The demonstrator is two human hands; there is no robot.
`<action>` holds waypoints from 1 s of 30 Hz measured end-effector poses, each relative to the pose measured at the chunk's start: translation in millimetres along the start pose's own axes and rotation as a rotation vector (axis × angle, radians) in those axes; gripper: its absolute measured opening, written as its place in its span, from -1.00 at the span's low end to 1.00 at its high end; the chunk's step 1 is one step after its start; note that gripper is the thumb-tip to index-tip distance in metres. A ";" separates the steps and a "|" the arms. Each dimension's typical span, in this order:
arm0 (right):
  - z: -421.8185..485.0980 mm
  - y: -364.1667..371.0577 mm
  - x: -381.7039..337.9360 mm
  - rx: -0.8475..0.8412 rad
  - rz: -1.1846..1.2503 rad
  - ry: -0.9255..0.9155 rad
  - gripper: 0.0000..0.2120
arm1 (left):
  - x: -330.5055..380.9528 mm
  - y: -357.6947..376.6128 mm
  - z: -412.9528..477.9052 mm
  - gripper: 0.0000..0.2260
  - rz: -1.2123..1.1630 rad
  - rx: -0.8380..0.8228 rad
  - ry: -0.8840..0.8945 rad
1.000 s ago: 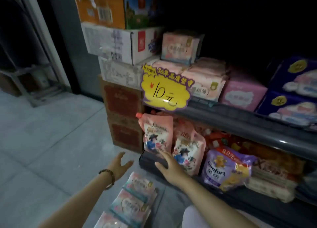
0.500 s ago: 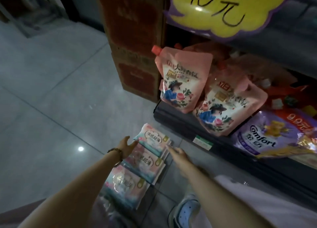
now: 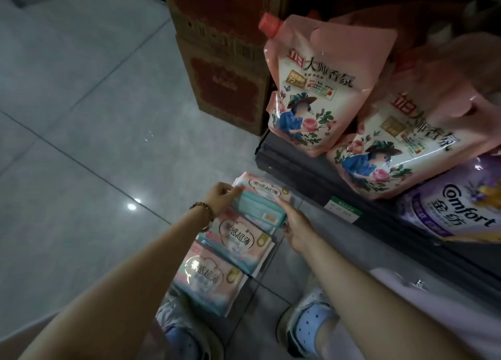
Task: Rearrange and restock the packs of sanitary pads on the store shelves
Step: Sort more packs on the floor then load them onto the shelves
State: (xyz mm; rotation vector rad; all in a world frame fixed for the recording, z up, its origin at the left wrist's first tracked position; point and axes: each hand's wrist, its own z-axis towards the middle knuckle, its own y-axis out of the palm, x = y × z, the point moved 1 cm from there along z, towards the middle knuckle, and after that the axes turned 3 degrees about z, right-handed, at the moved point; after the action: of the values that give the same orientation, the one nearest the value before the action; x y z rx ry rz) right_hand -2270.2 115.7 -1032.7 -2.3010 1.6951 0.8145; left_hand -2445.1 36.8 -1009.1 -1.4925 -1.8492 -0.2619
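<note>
item: soft pink-and-teal plastic pack of sanitary pads (image 3: 257,211), at the far end of a row of like packs (image 3: 238,239) on the grey tiled floor (image 3: 95,143), just before the dark bottom shelf (image 3: 298,167). left hand (image 3: 220,201) pinches its left end and right hand (image 3: 296,225) clasps the right, fingers curled. the pack is tipped on edge, likely for lifting to restock. packs read "超薄". on shelf: pink spouted pouches (image 3: 311,88), "大师香氛"; purple pouch (image 3: 455,210), "comfort".
</note>
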 end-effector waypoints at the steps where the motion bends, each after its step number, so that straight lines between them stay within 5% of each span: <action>1: -3.7 -0.2 -2.1 -0.021 0.035 -0.011 -0.73 | 1.9 -0.6 -4.1 -0.75 -0.050 -0.013 -0.009; 4: -17.9 5.6 -8.9 -0.094 0.115 0.003 -0.76 | 4.4 -6.4 -15.3 -0.79 -0.142 -0.007 -0.012; 9: -39.4 2.9 -24.6 -0.237 0.237 -0.015 -0.76 | 14.9 -20.4 -39.5 -0.57 -0.350 0.032 -0.003; 13: -63.9 0.9 -16.9 -0.321 0.151 0.040 -0.79 | -1.7 -32.2 -61.7 -0.50 -0.149 0.078 -0.020; 21: -89.3 8.2 90.3 -0.282 0.122 0.206 -0.68 | -85.1 -40.0 -109.1 -0.52 0.133 0.060 -0.249; 24: -95.7 9.8 121.2 -0.225 0.121 0.214 -0.53 | -94.6 -37.6 -116.4 -0.44 0.104 0.027 -0.295; 30: -95.7 29.9 136.3 -0.121 0.025 0.230 -0.59 | -100.4 -40.6 -109.9 -0.50 0.041 -0.058 -0.236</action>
State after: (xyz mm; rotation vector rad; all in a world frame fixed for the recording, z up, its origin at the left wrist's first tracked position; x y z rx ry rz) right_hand -2238.8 -49.9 -1017.8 -2.5459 1.8157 0.6969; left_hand -2431.4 -114.9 -984.6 -1.6584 -2.0063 -0.1245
